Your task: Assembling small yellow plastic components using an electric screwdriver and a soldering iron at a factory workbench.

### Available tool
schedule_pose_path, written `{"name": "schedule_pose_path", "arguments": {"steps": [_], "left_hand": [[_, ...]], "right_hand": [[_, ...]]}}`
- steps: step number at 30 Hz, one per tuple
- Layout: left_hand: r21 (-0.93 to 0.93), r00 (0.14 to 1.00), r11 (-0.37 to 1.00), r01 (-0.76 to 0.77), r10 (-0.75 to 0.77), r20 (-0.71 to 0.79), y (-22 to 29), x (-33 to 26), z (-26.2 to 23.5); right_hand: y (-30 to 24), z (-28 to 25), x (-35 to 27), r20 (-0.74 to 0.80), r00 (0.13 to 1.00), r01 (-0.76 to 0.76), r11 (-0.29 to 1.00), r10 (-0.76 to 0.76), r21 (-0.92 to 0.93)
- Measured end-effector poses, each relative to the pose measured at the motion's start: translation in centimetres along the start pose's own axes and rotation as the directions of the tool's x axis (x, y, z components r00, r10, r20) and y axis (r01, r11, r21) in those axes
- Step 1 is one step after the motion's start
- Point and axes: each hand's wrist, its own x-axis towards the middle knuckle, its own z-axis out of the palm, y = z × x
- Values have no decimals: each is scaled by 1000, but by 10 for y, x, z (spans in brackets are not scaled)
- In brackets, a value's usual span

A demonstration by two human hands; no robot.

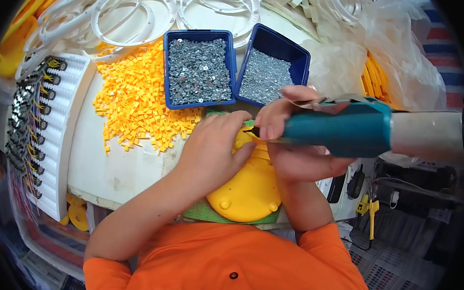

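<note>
A rounded yellow plastic housing point(245, 194) lies in front of me on a green cloth-like mat point(201, 213). My left hand point(209, 151) is closed on its far end, thumb and fingers pressed around the edge. In my right hand point(310, 167) is a teal power screwdriver point(342, 130) with a grey rear end, held nearly level and pointing left. Its tip meets the far end of the housing beside my left fingertips; the exact contact point is hidden by my fingers.
Two blue bins point(167, 69) point(300, 48) hold small metal screws and washer-like pieces. Left of them spreads a heap of small yellow plastic pieces point(133, 92). White rings point(218, 7) lie at the back, a foam tray point(73, 107) of wired parts at left, a plastic bag point(401, 44) at right.
</note>
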Motion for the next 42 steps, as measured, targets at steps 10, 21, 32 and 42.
{"name": "schedule_pose_path", "arguments": {"steps": [10, 21, 32, 42], "left_hand": [[273, 880, 884, -380, 255, 400, 36, 39, 27], [321, 911, 891, -320, 197, 363, 33, 42, 39], [355, 877, 848, -393, 231, 421, 33, 42, 47], [64, 583, 703, -708, 530, 616, 43, 37, 64]], "right_hand": [[-45, -35, -39, -170, 965, 173, 974, -198, -149], [-20, -51, -49, -141, 986, 99, 995, -94, 32], [-77, -28, -81, -206, 963, 146, 978, -175, -147], [-62, -20, -127, -341, 936, 77, 996, -87, -42]]}}
